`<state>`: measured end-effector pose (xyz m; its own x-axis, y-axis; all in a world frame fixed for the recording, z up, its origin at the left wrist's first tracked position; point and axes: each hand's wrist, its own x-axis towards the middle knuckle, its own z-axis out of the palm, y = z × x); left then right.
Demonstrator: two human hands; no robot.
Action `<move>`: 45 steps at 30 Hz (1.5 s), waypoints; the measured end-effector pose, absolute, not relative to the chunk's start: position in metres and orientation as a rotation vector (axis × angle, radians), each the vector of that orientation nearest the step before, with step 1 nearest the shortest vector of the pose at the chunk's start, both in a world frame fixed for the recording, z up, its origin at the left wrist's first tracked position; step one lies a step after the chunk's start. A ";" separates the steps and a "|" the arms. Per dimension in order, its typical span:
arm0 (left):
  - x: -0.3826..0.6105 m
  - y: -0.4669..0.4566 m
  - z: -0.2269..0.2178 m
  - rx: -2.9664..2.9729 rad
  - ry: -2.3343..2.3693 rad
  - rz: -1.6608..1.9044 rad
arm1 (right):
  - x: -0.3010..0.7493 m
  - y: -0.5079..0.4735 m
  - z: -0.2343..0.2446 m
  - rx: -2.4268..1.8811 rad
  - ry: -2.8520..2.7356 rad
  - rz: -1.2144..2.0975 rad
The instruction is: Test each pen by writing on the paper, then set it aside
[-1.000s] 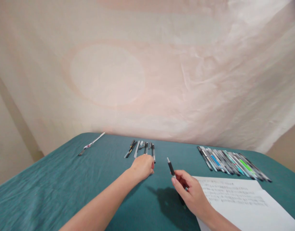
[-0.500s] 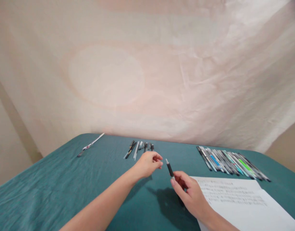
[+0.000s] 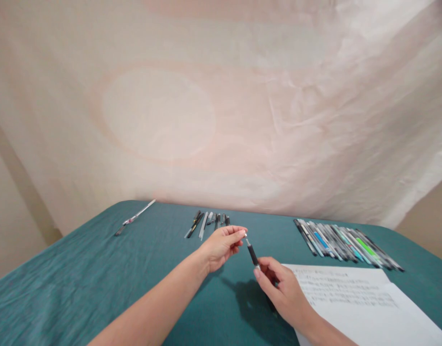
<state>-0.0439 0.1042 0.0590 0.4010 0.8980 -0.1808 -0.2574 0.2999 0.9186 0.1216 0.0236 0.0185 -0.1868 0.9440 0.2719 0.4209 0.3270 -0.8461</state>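
Observation:
My right hand [image 3: 284, 290] is closed around a black pen [image 3: 252, 253], which points up and to the left over the teal tablecloth [image 3: 80, 288]. My left hand [image 3: 221, 245] pinches the pen's upper tip with thumb and fingers. Both hands meet just above the table's middle. Behind my left hand lies a small group of several pens [image 3: 206, 222] side by side.
A long row of several pens [image 3: 345, 244], some blue and green, lies at the right rear. A printed sheet of paper [image 3: 354, 298] lies under my right wrist. A single white pen [image 3: 134, 217] rests at the far left. A pale cloth backdrop [image 3: 221, 105] hangs behind the table.
My left hand left the pens at the back, moved right and closed on the tip of the pen. My right hand with the pen shifted slightly left.

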 end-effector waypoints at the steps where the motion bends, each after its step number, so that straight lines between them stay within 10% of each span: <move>1: -0.044 0.104 0.059 0.950 0.813 0.891 | 0.122 0.024 0.019 -1.222 -1.765 0.798; 45: -0.034 0.094 0.046 1.007 0.739 0.854 | 0.124 0.024 0.017 -1.309 -1.722 0.583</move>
